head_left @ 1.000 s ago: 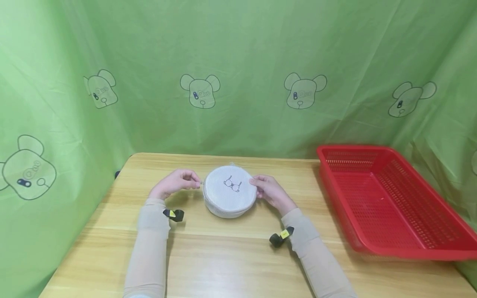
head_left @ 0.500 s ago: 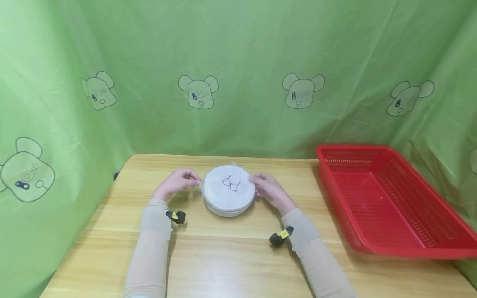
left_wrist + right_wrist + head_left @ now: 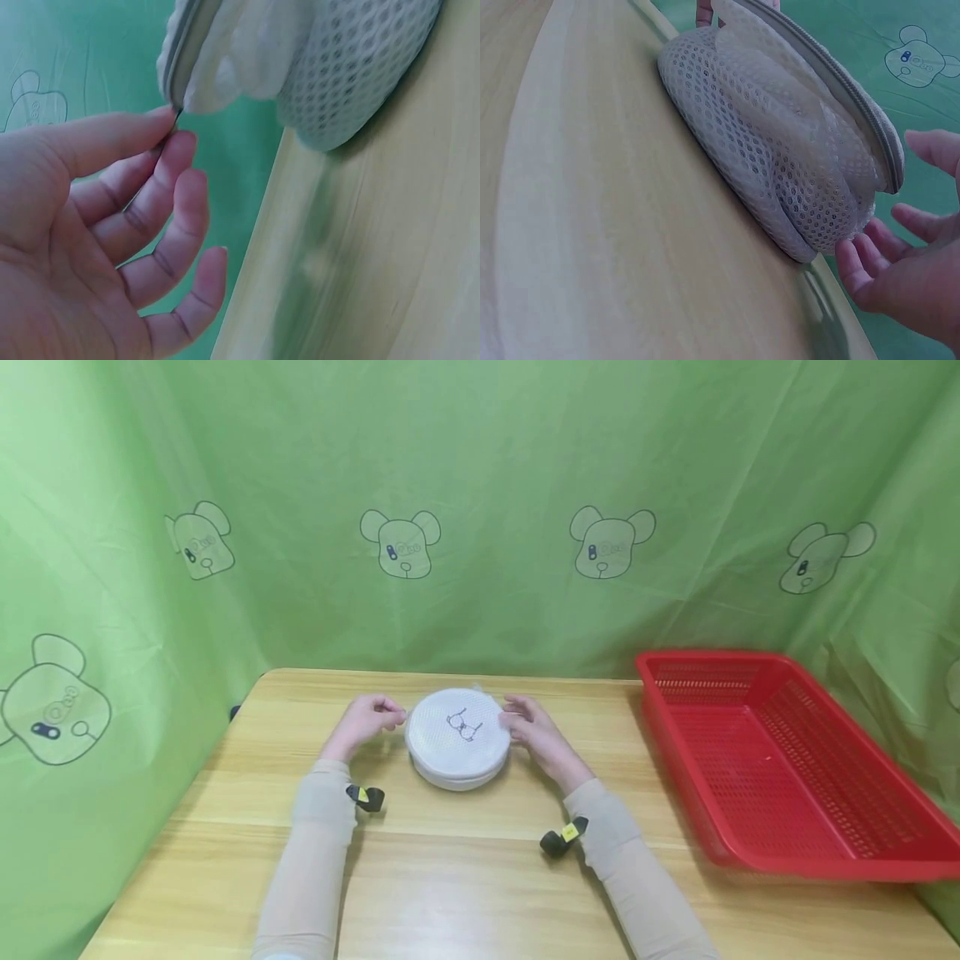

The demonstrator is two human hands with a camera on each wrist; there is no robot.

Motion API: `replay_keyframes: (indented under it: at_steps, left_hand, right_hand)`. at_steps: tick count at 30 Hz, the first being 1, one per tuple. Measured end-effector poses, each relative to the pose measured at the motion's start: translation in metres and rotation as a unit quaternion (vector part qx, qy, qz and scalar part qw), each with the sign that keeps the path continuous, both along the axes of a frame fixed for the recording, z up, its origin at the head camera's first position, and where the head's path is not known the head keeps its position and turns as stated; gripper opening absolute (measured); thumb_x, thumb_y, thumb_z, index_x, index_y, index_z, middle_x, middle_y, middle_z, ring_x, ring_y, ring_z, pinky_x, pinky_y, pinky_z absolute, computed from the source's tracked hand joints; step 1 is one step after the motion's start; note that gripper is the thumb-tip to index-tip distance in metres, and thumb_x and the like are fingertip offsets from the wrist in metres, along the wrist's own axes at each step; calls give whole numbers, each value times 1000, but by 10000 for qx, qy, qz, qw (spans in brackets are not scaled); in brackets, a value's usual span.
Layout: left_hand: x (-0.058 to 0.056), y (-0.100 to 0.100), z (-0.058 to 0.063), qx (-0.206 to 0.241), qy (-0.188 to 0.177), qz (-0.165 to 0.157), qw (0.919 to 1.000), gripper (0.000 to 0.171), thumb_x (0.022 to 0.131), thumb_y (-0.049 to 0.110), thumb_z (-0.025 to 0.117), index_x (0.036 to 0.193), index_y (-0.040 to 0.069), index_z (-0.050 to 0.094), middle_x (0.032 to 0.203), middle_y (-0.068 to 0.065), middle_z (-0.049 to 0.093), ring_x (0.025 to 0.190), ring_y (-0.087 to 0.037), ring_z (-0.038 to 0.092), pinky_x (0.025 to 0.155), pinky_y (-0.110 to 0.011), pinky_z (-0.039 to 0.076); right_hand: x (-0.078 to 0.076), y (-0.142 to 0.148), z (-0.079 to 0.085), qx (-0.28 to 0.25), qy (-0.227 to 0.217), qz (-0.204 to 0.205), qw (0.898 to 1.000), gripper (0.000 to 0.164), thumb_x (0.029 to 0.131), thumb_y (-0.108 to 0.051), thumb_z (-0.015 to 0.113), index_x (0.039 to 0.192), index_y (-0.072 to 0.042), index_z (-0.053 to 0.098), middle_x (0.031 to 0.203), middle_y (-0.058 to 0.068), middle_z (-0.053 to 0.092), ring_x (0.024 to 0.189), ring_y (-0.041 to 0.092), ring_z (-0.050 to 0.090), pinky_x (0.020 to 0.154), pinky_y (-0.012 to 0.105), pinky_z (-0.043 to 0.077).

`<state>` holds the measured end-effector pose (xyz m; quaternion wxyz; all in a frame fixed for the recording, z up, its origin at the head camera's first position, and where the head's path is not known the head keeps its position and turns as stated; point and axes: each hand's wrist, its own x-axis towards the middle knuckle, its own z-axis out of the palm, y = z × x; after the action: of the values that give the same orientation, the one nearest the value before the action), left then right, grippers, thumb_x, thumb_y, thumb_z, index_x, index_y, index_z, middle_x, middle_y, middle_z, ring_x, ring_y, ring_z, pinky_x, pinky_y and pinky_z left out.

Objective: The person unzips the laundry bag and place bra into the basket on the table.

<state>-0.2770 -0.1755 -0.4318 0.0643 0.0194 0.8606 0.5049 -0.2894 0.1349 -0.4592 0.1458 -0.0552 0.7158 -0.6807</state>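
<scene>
Pouch: round white mesh pouch [image 3: 457, 735] with a line drawing on its lid, on the pale wood surface [image 3: 450, 868], between both hands.
Edges: surface's back edge near behind the pouch, green curtain [image 3: 495, 443] beyond; left edge well apart.
Room: wood stretches between pouch and red perforated plastic basket [image 3: 832, 868], well apart at right; broad stretch of wood in front.
Left hand [image 3: 363, 722]: thumb and forefinger pinch a small dark zip pull [image 3: 178, 118] at the rim; other fingers loosely bent.
Right hand [image 3: 542, 739]: fingers spread beside the pouch, thumb off the rim; fingertip contact with the mesh, cannot tell.
Since half a second ago: pouch slightly farther back, left forearm shifted inward, right fingers more parted; basket unmoved.
</scene>
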Motion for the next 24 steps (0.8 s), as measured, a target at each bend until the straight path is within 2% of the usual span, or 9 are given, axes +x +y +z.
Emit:
replay_keyframes:
  at_steps: [3,7,13,18,24]
  left_hand:
    - [-1,4,-2,100,-3,200,9998,22,90,20,68,104,3,65,96,-8,69,86,-18,60,82,-35,49]
    - [-3,9,-4,128,12,381,9992,21,89,19,68,103,3,65,98,-11,69,86,-20,60,85,-40,52]
    - [-5,13,-9,46,81,430,9990,20,89,16,67,103,2,65,101,-14,68,87,-22,62,87,-44,54]
    - [-5,15,-10,2,145,394,9991,18,89,14,67,102,1,65,101,-15,69,87,-24,63,86,-43,54]
    - [-6,19,-12,-153,181,287,9993,17,89,15,67,101,2,66,101,-15,70,86,-22,63,83,-36,54]
  right_hand:
    - [0,-1,0,-52,79,154,9998,71,94,-19,61,153,-10,23,154,17,33,136,35,40,111,48,39]
    - [0,-2,0,-45,33,178,9998,73,94,-19,61,155,-15,21,155,14,33,137,33,40,108,45,41]
    - [-1,1,0,-89,-58,150,9998,71,94,-19,61,154,-18,23,151,15,38,122,24,52,99,35,47]
    - [0,2,0,-70,-126,130,9998,67,93,-20,61,152,-18,28,140,15,45,102,17,57,90,33,50]
    - [1,3,0,170,-190,157,9996,55,94,-22,62,144,-10,42,127,11,53,93,13,58,80,27,51]
